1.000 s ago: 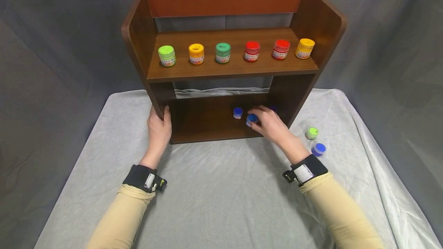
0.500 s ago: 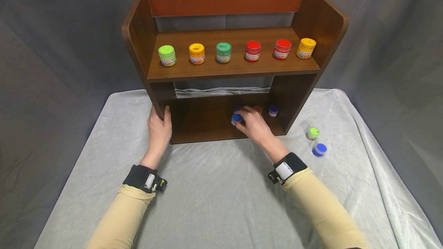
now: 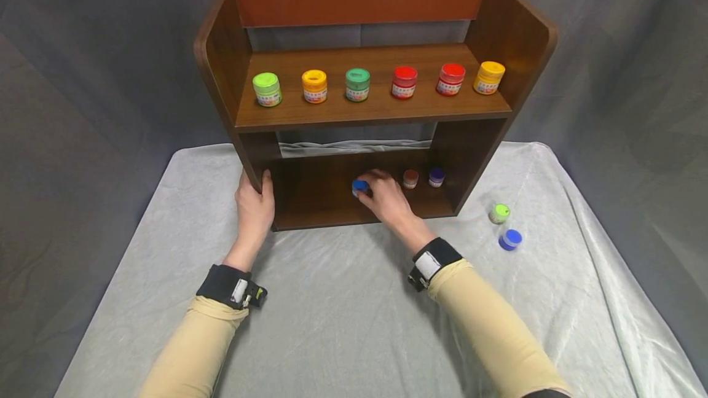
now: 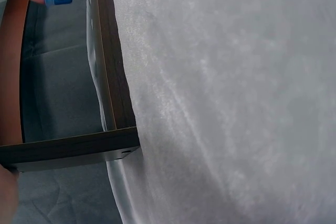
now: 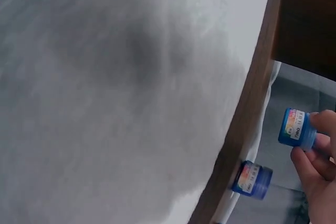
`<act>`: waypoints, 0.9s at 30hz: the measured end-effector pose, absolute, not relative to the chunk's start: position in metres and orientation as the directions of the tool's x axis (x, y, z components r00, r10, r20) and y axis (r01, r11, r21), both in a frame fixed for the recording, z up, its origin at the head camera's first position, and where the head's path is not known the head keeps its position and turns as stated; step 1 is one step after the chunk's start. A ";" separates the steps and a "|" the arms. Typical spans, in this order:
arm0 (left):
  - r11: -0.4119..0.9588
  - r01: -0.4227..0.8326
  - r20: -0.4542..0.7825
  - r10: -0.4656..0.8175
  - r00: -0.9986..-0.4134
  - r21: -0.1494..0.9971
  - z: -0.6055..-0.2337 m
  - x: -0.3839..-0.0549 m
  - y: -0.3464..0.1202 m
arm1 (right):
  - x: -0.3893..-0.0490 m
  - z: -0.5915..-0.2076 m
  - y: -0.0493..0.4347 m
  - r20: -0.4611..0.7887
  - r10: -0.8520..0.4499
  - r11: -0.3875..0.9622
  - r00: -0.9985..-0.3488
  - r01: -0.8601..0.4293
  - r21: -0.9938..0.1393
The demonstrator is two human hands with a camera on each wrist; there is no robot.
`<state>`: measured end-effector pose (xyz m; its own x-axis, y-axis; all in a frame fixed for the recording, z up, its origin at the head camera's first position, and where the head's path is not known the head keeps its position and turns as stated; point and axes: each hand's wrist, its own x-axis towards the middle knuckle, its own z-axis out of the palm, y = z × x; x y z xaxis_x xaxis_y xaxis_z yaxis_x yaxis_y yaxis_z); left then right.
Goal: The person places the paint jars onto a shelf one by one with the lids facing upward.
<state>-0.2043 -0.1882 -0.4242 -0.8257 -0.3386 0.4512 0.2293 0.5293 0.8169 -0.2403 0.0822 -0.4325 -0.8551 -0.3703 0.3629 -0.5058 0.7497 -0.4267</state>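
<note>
A dark brown two-tier wooden shelf stands on the cloth-covered table. My left hand grips the lower edge of its left side panel, the thumb on the inner face. With thumb and fingers my right hand pinches a small blue paint jar over the lower board. In the right wrist view a darker blue paint jar stands on that board beside the held one; the hand hides it in the head view. Right of the hand stand a brownish-red jar and a purple jar.
Along the upper board runs a row of several paint jars, from a light green jar to a yellow jar. On the table right of the shelf lie another light green jar and a blue jar.
My right hand has moved left along the lower board with the blue paint jar, uncovering the brownish-red and purple jars. The left hand has stayed on the side panel.
</note>
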 end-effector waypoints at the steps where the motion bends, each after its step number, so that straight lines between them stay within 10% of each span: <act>1: 0.530 0.227 0.450 -0.340 -0.826 0.817 -0.425 -0.205 -0.188 | -0.241 -0.433 0.081 0.365 -0.368 0.749 -0.855 -0.505 -0.429; 27: 0.534 0.248 0.475 -0.344 -0.810 0.808 -0.426 -0.205 -0.188 | -0.254 -0.448 0.068 0.298 -0.349 0.772 -0.888 -0.453 -0.446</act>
